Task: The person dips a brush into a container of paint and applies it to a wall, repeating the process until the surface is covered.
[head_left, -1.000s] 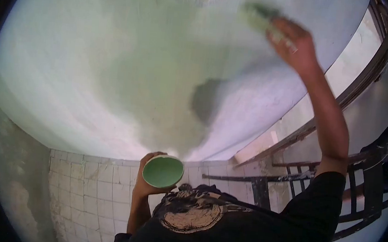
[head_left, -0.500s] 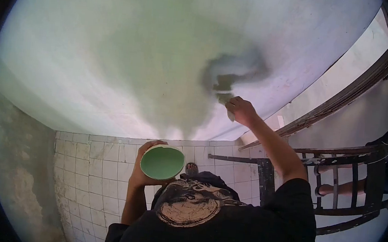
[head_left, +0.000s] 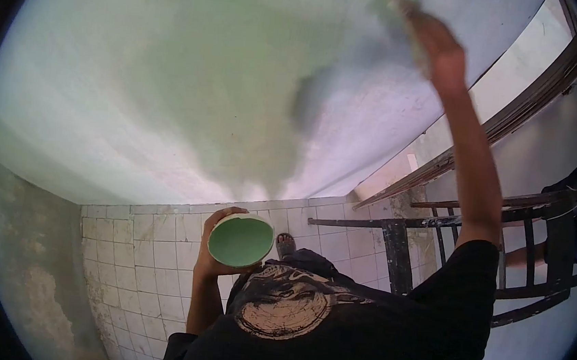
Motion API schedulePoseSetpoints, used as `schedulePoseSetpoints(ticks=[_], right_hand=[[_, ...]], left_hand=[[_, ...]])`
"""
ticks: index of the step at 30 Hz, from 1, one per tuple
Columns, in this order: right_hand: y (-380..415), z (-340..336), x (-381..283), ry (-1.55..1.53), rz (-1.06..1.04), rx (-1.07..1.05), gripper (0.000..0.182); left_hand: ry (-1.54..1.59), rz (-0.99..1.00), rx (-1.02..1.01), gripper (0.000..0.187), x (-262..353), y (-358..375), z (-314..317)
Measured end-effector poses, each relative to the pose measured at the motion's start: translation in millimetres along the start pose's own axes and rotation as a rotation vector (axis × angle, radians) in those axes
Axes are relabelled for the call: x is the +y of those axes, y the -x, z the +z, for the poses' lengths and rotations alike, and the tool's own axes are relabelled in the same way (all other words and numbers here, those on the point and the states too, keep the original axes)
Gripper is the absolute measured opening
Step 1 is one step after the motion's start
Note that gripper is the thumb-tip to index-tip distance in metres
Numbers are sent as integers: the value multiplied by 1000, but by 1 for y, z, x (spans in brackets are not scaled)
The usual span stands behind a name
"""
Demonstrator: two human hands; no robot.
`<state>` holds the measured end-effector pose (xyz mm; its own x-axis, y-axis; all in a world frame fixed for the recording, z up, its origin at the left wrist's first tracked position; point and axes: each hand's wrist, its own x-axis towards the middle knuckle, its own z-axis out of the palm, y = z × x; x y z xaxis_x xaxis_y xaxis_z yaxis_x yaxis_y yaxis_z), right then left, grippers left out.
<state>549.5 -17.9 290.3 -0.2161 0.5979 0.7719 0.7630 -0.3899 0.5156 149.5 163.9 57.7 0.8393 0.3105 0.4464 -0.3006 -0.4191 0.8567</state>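
My left hand point(head_left: 207, 259) is wrapped round the side of a white-rimmed bowl point(head_left: 272, 233) with green paint point(head_left: 240, 243) in it, held in front of my black shirt. My right hand point(head_left: 445, 53) is raised high against the wall point(head_left: 200, 97), blurred by motion. Its fingers close on a paintbrush point(head_left: 419, 58), whose pale handle shows below the hand. The green brush end lies close to the wall at the top. Uneven green patches cover part of the pale wall, with a darker patch below the brush.
A dark wooden chair point(head_left: 402, 258) with slatted parts stands to my right, and a person's leg point(head_left: 518, 258) shows behind it. A wooden frame point(head_left: 513, 124) runs beside the wall. White tiles point(head_left: 151, 254) cover the floor. A stained wall point(head_left: 34, 261) rises at left.
My right hand has swept up and a little right along the wall with the paintbrush. The bowl in my left hand stays nearly where it was. The view has shifted slightly.
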Motion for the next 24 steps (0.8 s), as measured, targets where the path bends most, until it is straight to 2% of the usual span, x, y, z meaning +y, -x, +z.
schedulePoseSetpoints(ticks=[1,2,7,9,11,13,14,15,17,19,21,22,24], right_hand=[[30,21,-13,26,-31,-61,22],[67,48,-30,-137,127,-97,33],[195,88,-125,-196,22,-477,34],[218,82,-152,-428,197,-523,32],[220,72,-177,-642,612,-488,26],[223,83,-195,-645,961,23,19],[221,79,-202,-1203,1762,117,21],[217,79,-202,-1195,1774,145,21],[215,81,-203,-1500,2013,907,23],[187,75,-196,-1497,2053,1009,23],[160,81,-191,-1559,1863,1190,19],[147,84,-188,-1556,1867,1209,19],[124,94,-186,-1321,1617,1088,19]], left_hand=[[72,7,7,108,-4,0,3],[144,12,13,107,-6,0,5],[135,24,-8,108,-6,-3,10],[62,38,-52,108,-7,-5,6],[91,93,-39,108,-11,-7,6],[102,113,-24,108,-13,-8,7],[93,138,-30,106,-12,-11,7],[83,157,-39,104,-10,-13,6],[130,130,-53,104,-9,-15,9],[167,96,-52,104,-7,-15,14],[255,111,-104,104,-9,-19,14],[246,110,-116,104,-9,-22,14],[292,171,-169,103,-9,-28,14]])
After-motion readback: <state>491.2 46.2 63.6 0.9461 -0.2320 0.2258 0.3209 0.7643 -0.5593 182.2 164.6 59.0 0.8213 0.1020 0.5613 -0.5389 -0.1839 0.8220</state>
